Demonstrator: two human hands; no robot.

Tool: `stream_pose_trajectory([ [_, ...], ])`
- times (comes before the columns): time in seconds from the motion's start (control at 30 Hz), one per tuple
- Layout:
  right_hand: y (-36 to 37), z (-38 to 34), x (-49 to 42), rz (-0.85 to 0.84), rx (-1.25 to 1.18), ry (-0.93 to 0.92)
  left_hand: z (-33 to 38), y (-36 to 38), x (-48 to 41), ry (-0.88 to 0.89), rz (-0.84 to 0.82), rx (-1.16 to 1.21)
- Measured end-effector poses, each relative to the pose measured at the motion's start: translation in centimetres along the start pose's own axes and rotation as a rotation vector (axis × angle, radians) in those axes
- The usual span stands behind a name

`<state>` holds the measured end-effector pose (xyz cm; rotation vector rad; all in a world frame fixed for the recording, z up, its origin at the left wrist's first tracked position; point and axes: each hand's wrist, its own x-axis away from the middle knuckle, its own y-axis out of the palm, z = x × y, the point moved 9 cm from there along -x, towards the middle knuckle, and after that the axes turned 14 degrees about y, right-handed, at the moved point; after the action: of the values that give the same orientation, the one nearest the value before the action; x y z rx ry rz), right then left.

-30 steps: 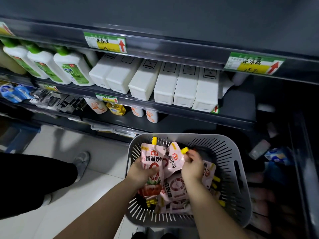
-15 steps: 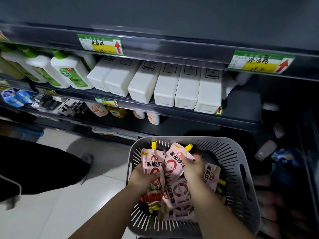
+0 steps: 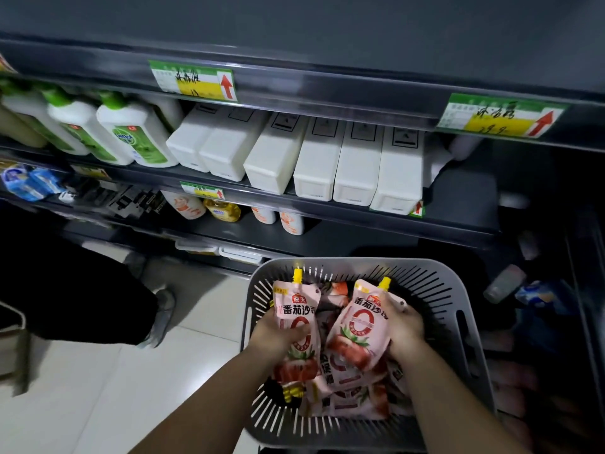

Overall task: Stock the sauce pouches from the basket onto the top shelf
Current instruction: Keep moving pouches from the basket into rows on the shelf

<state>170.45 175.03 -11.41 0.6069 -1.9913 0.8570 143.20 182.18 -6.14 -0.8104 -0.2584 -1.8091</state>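
Forearms come in from 6 o'clock. Left hand (image 3: 278, 335): fingers wrapped round the left sauce pouch (image 3: 296, 309), pink, held upright, yellow cap pointing to 12 o'clock. Right hand (image 3: 404, 329): fingers grasping the right sauce pouch (image 3: 357, 326) from its 3 o'clock side, cap tilted toward 1 o'clock. Both pouches are raised over the grey slotted basket (image 3: 471, 326), which sits at 5 o'clock in view. The loose pouches (image 3: 347, 398) lie heaped in the basket bottom, under the two held ones. Pale tiled floor (image 3: 98, 388) at 8 o'clock, with another person's dark trouser leg (image 3: 65, 290) and grey shoe (image 3: 163, 309) at 9 o'clock. Farther off, a middle shelf at 12 o'clock carries a row of white boxes (image 3: 353, 165), with green-capped bottles (image 3: 131, 136) beside them at 10 o'clock. Above that, the top shelf rail (image 3: 327, 96) bears two green-yellow price tags (image 3: 193, 80). The top shelf's surface is out of view.
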Motion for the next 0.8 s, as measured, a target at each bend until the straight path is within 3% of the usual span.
stream_pose_trajectory([
  [0.07, 0.7, -0.4, 1.4, 0.1, 0.285, -0.007, 0.0, 0.1, -0.1, 0.0, -0.008, -0.03],
  [0.23, 1.8, 0.0, 2.8, 0.018, 0.624, 0.018, -0.9, -0.5, -0.3, -0.039, 0.041, -0.029],
  [0.43, 1.9, 0.4, 3.1, -0.274, 0.33, -0.095, -0.4, -0.1, -0.2, -0.048, -0.014, -0.061],
  [0.6, 1.4, 1.5, 4.8, -0.449, -0.051, 0.002, 0.8, 0.6, 0.4, -0.045, -0.116, 0.016],
  [0.8, -0.2, -0.2, 6.4, -0.487, -0.074, -0.035, 4.1, 1.4, 1.5, 0.046, -0.265, 0.053],
])
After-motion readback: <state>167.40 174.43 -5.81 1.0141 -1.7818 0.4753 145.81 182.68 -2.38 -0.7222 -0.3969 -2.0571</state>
